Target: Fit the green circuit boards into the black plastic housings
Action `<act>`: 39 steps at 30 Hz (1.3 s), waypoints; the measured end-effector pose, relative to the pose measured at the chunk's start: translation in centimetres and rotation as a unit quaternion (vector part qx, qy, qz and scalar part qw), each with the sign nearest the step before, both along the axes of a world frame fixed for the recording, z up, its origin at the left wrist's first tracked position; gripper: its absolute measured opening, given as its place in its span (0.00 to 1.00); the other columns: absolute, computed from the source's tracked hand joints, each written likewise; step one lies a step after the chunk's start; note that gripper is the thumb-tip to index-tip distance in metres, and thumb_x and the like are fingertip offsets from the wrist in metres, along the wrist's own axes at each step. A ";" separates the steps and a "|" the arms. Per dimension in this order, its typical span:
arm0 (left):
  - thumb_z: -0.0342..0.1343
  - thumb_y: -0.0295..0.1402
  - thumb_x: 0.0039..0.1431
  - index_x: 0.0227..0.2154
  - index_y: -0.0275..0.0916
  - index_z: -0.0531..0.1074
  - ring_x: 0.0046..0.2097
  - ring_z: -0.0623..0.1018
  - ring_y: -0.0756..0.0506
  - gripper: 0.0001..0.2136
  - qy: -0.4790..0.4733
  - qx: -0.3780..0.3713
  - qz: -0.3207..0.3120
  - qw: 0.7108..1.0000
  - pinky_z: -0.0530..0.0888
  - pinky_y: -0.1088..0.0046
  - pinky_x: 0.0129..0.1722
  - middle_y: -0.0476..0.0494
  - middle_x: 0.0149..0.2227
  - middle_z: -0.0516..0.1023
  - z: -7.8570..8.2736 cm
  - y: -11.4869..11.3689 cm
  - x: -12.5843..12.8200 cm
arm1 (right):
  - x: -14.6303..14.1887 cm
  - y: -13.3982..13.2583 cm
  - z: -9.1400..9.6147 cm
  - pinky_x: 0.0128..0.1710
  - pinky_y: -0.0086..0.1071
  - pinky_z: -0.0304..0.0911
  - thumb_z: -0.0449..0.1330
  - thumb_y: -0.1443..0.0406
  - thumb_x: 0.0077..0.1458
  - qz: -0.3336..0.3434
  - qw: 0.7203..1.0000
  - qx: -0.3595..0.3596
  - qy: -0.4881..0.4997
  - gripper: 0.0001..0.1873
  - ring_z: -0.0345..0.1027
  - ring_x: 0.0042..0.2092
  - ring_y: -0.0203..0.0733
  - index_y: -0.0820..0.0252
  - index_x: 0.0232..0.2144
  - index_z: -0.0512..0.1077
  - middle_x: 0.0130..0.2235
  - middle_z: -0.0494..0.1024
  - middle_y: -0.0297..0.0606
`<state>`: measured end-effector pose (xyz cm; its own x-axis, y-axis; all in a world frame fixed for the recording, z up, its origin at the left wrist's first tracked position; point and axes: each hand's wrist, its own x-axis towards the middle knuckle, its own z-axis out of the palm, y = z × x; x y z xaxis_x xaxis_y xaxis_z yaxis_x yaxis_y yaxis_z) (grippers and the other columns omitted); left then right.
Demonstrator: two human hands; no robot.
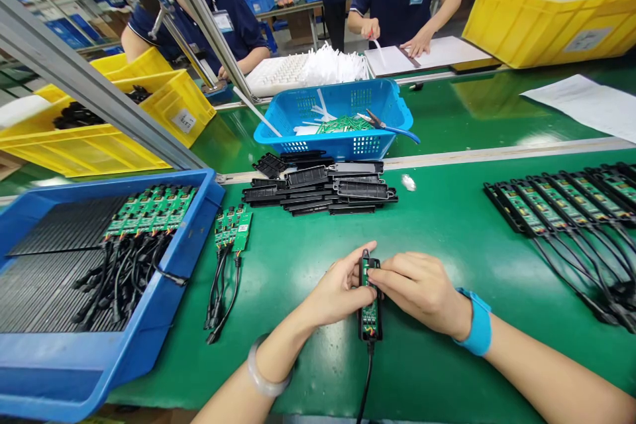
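Across a green workbench [308, 377], at lower centre now: clasping a black case [380, 322] with the left hand [342, 288], thumb on the green board [368, 317] inside; touching the board's upper end with the right hand [422, 288], fingers bunched, can't tell if pinching anything. Upper centre, a blue basket [325, 146] of white strips [322, 108] and green pieces [342, 124]; far left, a blue tray [149, 348] of cabled boards [152, 209].

head cam — single view | worn, above bench [288, 278] | faces forward-down | near (hands [345, 283] at lower centre)
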<state>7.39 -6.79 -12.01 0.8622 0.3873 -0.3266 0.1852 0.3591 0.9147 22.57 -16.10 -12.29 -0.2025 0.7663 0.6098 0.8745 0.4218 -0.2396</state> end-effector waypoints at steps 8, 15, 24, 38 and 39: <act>0.57 0.23 0.42 0.49 0.39 0.65 0.31 0.72 0.51 0.27 -0.020 -0.032 0.034 0.999 0.68 0.77 0.29 0.50 0.31 0.71 0.3 0.2 0.0 | 1.4 1.0 1.2 0.30 0.28 0.61 0.48 0.67 0.62 -0.011 0.964 -0.207 0.168 0.11 0.65 0.30 0.36 0.59 0.29 0.67 0.30 0.71 0.35; 0.61 0.31 0.47 0.50 0.40 0.58 0.30 0.73 0.50 0.27 -0.020 -0.102 0.118 0.988 0.74 0.75 0.24 0.47 0.34 0.71 1.4 0.5 0.0 | 10.5 5.8 0.7 0.28 0.30 0.56 0.53 0.64 0.56 -0.322 0.919 -0.204 0.098 0.10 0.65 0.28 0.40 0.62 0.26 0.70 0.26 0.73 0.38; 0.58 0.22 0.43 0.48 0.40 0.60 0.39 0.76 0.47 0.26 -0.080 -0.151 0.182 0.969 0.75 0.66 0.40 0.46 0.38 0.71 0.7 0.4 0.2 | 8.7 5.7 2.4 0.32 0.33 0.60 0.52 0.64 0.57 -0.286 0.935 -0.206 0.026 0.11 0.68 0.33 0.44 0.62 0.28 0.72 0.32 0.73 0.43; 0.49 0.23 0.53 0.49 0.36 0.65 0.57 0.64 0.35 0.18 0.263 0.514 0.252 0.777 0.59 0.51 0.56 0.32 0.52 0.66 2.0 7.1 -4.8 | 4.8 0.2 0.0 0.29 0.45 0.66 0.44 0.70 0.58 -0.221 0.926 -0.188 -0.242 0.22 0.68 0.33 0.54 0.75 0.52 0.65 0.35 0.71 0.53; 0.50 0.22 0.52 0.48 0.33 0.65 0.58 0.62 0.32 0.18 0.298 0.517 0.280 0.752 0.57 0.47 0.56 0.29 0.51 0.66 2.3 8.0 -5.8 | 4.7 0.3 0.1 0.31 0.46 0.66 0.45 0.70 0.58 -0.219 0.930 -0.177 -0.238 0.22 0.68 0.35 0.56 0.74 0.52 0.65 0.37 0.72 0.54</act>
